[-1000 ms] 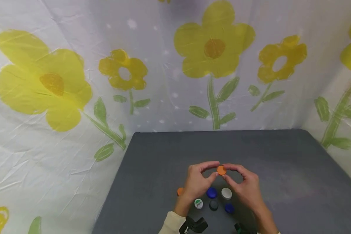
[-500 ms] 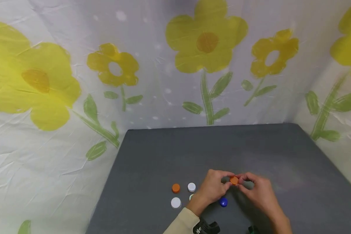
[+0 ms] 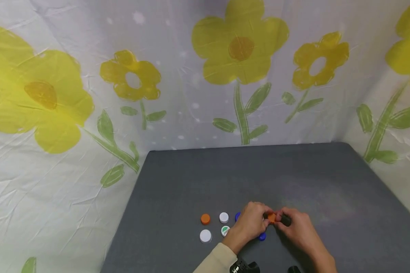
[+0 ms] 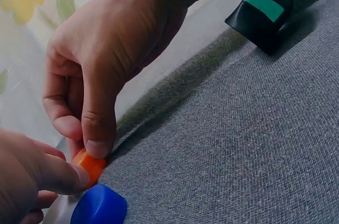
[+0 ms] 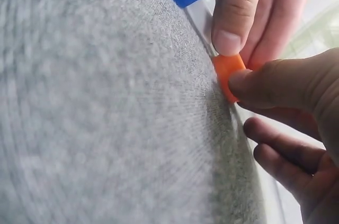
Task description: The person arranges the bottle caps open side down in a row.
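An orange bottle cap [image 3: 271, 218] is down at the dark tabletop, between my two hands. My left hand [image 3: 250, 223] pinches it from the left with thumb and fingers. From the right, the thumb and fingers of my right hand [image 3: 298, 229] pinch the same cap. In the right wrist view, the orange cap [image 5: 228, 73] shows both thumbs against it. Close by lies a blue cap [image 4: 99, 205], near the left fingers in the left wrist view. Another blue cap [image 3: 237, 216] is partly hidden behind my left hand.
Left of my hands lie a second orange cap [image 3: 205, 218], a small white cap [image 3: 223, 217], a larger white cap [image 3: 205, 236] and a white-and-green cap [image 3: 225, 230]. The dark table [image 3: 184, 182] meets a flower-printed curtain [image 3: 181, 94] at the back.
Both hands have brought the orange cap rightward and down to the tabletop. The head view has shifted, and caps on the left now show. Over the last half second the cap sinks slightly.
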The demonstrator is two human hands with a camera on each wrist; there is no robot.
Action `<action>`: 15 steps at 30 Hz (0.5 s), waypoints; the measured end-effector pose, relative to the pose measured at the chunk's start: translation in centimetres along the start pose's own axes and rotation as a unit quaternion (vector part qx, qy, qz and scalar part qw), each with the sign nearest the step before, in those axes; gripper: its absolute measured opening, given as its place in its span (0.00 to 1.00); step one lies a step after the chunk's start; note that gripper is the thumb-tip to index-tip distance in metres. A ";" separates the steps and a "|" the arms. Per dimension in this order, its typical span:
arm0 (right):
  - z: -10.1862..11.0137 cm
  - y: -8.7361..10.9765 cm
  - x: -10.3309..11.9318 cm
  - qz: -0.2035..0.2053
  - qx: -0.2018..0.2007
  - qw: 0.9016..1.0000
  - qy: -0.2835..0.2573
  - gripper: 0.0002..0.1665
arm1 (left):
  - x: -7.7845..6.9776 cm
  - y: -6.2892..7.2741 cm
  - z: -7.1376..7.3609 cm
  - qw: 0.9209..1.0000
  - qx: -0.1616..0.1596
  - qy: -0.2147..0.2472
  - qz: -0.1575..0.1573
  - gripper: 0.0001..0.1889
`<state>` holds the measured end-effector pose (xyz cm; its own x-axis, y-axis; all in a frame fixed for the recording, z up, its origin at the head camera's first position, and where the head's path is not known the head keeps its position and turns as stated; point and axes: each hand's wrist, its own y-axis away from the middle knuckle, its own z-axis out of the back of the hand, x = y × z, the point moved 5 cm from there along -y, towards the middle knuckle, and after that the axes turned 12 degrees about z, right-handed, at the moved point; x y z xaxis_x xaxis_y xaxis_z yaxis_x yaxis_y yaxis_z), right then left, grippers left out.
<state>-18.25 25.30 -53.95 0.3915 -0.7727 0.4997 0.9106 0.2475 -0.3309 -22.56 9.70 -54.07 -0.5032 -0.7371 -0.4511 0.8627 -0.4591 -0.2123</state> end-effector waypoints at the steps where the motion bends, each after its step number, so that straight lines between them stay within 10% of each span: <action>1: -0.1 -0.1 0.0 0.000 0.003 1.000 -0.001 0.20 | 0.0 0.0 0.1 1.000 -0.001 -0.001 0.001 0.13; 7: 1.0 -0.3 0.3 0.021 -0.015 1.000 -0.009 0.17 | 0.8 0.5 2.5 0.999 -0.022 0.014 0.019 0.16; 15: 5.9 -2.3 0.9 0.112 -0.083 0.988 0.061 0.20 | 3.8 0.5 12.3 0.995 -0.082 -0.012 0.053 0.19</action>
